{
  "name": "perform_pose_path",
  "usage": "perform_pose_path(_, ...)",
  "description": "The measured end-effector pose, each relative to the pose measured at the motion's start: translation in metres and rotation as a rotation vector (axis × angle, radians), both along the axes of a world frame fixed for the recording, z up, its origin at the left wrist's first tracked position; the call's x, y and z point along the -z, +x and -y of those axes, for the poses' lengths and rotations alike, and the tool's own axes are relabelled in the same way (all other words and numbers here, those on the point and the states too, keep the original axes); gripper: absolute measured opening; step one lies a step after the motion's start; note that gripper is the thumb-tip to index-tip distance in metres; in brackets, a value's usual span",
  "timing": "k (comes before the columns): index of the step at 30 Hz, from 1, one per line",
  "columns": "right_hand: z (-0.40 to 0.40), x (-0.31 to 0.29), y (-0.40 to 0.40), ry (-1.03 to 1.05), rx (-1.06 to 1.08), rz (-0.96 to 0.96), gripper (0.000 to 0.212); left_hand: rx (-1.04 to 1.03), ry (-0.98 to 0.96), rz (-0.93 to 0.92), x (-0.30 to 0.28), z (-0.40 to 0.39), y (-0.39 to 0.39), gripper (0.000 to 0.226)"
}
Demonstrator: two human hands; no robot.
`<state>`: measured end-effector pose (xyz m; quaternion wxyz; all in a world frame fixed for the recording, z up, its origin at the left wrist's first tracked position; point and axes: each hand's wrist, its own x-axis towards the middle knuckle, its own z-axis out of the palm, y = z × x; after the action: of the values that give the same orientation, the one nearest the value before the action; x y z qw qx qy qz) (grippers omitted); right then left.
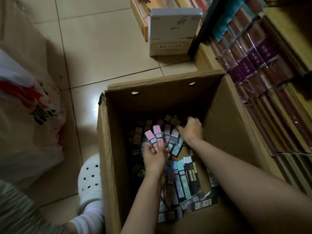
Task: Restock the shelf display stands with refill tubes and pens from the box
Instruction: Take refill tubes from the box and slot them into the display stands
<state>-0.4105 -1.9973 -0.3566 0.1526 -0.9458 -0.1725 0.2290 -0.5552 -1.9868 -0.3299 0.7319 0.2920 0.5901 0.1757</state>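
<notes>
In the brown cardboard box (111,149), the left hand (154,157) gripped two pink plastic refill tubes (154,138) by their lower ends; light, rigid, slippery. At two o'clock, the right hand (190,129) curled into dark packets (173,119); its grip unclear.

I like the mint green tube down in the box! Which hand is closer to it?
Left. The left hand, holding two pink tubes, hovers just above the mint green tube. The right hand reaches farther back in the cardboard box.

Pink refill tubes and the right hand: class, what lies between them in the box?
Head view: between the pink refill tubes and right hand, more loose tubes lie in the box.
</notes>
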Motion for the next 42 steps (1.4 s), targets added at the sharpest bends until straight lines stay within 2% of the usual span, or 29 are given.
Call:
perform_pose_path(6,0.027,0.010,-0.006,0.146,0.145,-0.129,0.030,0.030,-0.014,-0.027,-0.003,0.010,0.007,0.024)
perform_pose_path(12,0.041,-0.006,-0.016,0.270,0.363,-0.321,0.029,0.070,-0.023,-0.028,-0.021,0.013,0.003,0.013)
perform_pose_path(14,0.049,-0.021,-0.021,0.308,0.402,-0.391,0.029,0.104,-0.043,0.001,-0.032,0.012,0.000,0.022)
perform_pose_path(18,0.067,-0.075,-0.030,0.521,0.519,-0.667,0.026,0.185,-0.078,0.111,-0.071,0.009,-0.008,0.029)
perform_pose_path(20,0.078,-0.108,-0.036,0.640,0.513,-0.718,0.025,0.251,-0.023,0.130,-0.092,0.008,-0.008,0.029)
perform_pose_path(23,0.091,-0.158,-0.051,0.841,0.510,-0.707,0.019,0.389,0.056,0.164,-0.126,0.006,0.003,0.022)
perform_pose_path(26,0.101,-0.205,-0.067,1.030,0.535,-0.666,0.013,0.554,-0.056,0.362,-0.168,0.006,0.023,0.023)
perform_pose_path(28,0.108,-0.235,-0.072,1.127,0.552,-0.606,0.015,0.727,-0.167,0.419,-0.196,0.002,0.035,0.025)
perform_pose_path(30,0.117,-0.266,-0.073,1.177,0.551,-0.527,0.014,0.911,-0.159,0.458,-0.226,-0.004,0.046,0.026)
perform_pose_path(32,0.127,-0.293,-0.070,1.216,0.546,-0.446,0.013,1.005,-0.003,0.482,-0.257,-0.009,0.055,0.037)
perform_pose_path(34,0.138,-0.316,-0.066,1.253,0.526,-0.377,0.015,1.063,0.265,0.462,-0.284,-0.010,0.061,0.046)
perform_pose_path(36,0.147,-0.332,-0.062,1.261,0.497,-0.313,0.017,1.100,0.459,0.468,-0.304,-0.007,0.062,0.047)
perform_pose_path(42,0.157,-0.361,-0.051,1.300,0.445,-0.228,0.021,1.109,0.511,0.591,-0.345,0.008,0.080,0.026)
